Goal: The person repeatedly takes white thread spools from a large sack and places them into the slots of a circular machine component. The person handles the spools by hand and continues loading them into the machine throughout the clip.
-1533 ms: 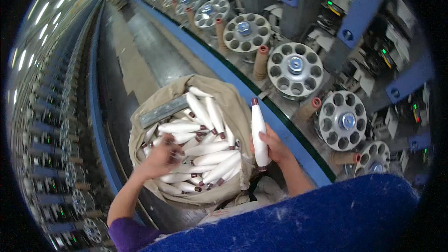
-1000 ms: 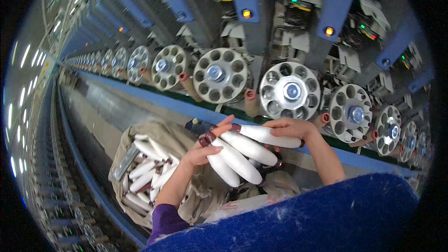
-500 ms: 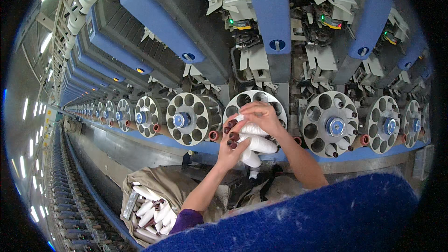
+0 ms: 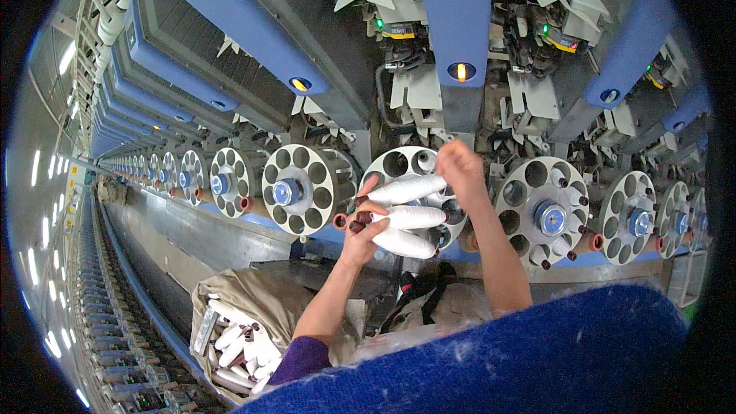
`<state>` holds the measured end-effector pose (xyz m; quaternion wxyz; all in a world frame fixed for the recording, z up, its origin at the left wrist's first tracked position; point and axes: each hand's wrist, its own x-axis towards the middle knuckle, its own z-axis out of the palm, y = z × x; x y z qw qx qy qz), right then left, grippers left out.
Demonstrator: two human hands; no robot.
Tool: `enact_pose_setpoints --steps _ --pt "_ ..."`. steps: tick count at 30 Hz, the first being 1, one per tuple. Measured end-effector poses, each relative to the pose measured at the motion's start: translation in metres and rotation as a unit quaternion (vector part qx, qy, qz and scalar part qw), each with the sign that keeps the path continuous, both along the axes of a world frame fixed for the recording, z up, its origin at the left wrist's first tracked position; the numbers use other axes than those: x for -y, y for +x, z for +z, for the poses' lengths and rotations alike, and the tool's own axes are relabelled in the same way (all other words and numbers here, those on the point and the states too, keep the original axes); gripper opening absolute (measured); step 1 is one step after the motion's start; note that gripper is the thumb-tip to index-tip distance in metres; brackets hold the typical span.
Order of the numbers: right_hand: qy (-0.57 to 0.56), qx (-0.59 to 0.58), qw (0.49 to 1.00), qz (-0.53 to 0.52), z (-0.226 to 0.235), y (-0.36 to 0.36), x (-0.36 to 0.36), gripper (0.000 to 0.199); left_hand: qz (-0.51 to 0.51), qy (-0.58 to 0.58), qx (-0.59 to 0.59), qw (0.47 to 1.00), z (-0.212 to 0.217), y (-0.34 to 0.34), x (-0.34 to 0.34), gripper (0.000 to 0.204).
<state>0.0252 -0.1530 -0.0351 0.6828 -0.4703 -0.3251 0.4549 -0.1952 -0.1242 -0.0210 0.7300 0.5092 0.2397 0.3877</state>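
Observation:
My left hand [image 4: 362,231] is wrapped round the dark brown ends of several white yarn bobbins [image 4: 406,218]. They fan out to the right in front of a round magazine [image 4: 374,171] with open holes. At the far tip of the top bobbin, my right hand [image 4: 462,174] is raised with its fingers curled together. It is slightly blurred, and whatever it may pinch is hidden. Another white bobbin [image 4: 423,159] shows in an upper hole of this magazine, just left of my right hand.
A cloth sack [image 4: 264,295] full of white bobbins stands at lower left. More round magazines line the machine, one on the left [image 4: 299,192] with vacant holes and one on the right [image 4: 550,215] holding several bobbins. Blue machine panels [image 4: 452,11] rise behind.
My right hand has moved right and up, away from the brown ends to the bobbins' far tips. The held bobbins now lie more level and spread apart. The view has shifted slightly.

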Motion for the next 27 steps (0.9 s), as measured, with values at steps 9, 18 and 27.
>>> enact_pose_setpoints --steps 9,18,27 --pt "-0.019 0.256 0.962 -0.097 -0.068 -0.026 -0.004 0.015 -0.012 0.027 -0.077 0.997 -0.013 0.022 0.001 0.022" --pt "-0.006 0.06 0.998 0.025 -0.017 -0.016 0.04 0.016 -0.037 0.179 -0.1 0.978 -0.016 0.04 0.001 0.047" --pt "-0.082 0.16 0.967 -0.18 -0.05 -0.056 0.049 0.015 -0.067 0.255 -0.16 0.951 -0.03 0.057 0.015 0.065"
